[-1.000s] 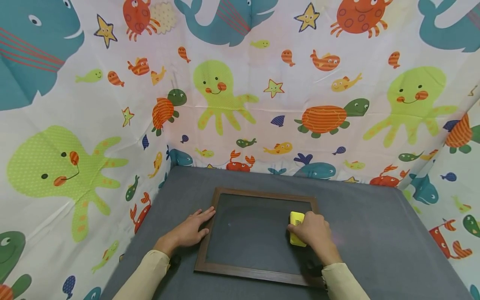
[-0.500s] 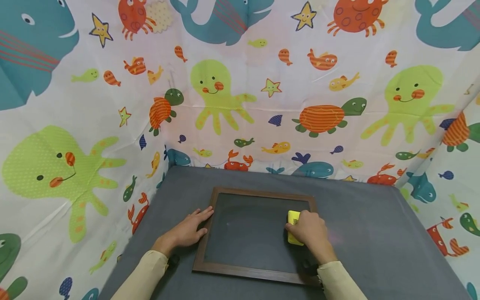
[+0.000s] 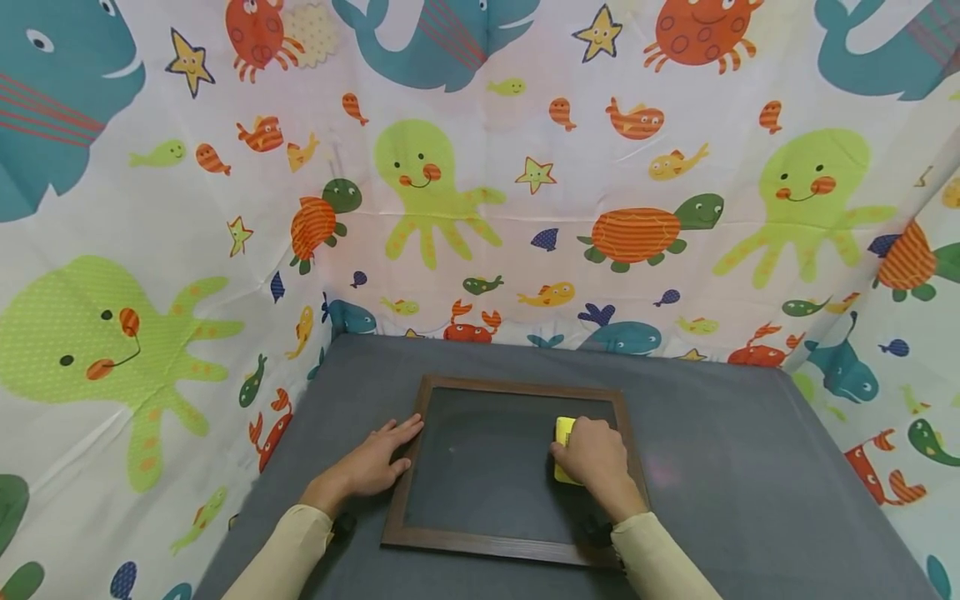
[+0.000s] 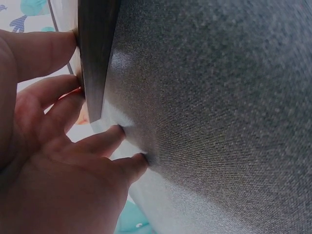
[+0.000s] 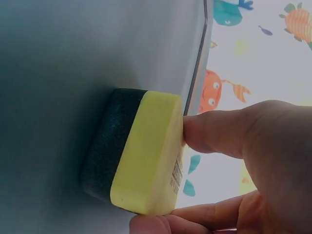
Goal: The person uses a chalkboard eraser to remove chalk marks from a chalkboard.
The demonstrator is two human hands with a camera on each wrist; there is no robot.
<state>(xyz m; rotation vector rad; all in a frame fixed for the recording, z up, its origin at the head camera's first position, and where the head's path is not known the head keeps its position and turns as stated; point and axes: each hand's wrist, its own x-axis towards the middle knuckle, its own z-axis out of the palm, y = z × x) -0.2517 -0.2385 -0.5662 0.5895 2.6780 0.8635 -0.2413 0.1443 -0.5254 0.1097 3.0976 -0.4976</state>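
Observation:
A blackboard (image 3: 487, 467) with a brown wooden frame lies flat in the head view. My right hand (image 3: 596, 458) grips a yellow board eraser (image 3: 564, 429) over the board's right part. In the right wrist view the eraser (image 5: 146, 151) has a dark felt side against the board surface, with thumb and fingers on its yellow body. My left hand (image 3: 367, 462) rests at the left side of the frame, fingers spread. In the left wrist view, the left thumb and two fingers touch the wooden frame (image 4: 97, 58), while two other fingertips (image 4: 136, 165) press on the grey cloth.
The board lies on a table covered in dark grey cloth (image 3: 735, 483). White curtains (image 3: 465, 50) printed with sea animals stand behind it and at both sides. A faint pinkish spot (image 3: 663, 471) shows on the cloth right of the board.
My right hand has slid the eraser a little to the left across the board. The left hand stays at the frame, and the whole head view has shifted slightly.

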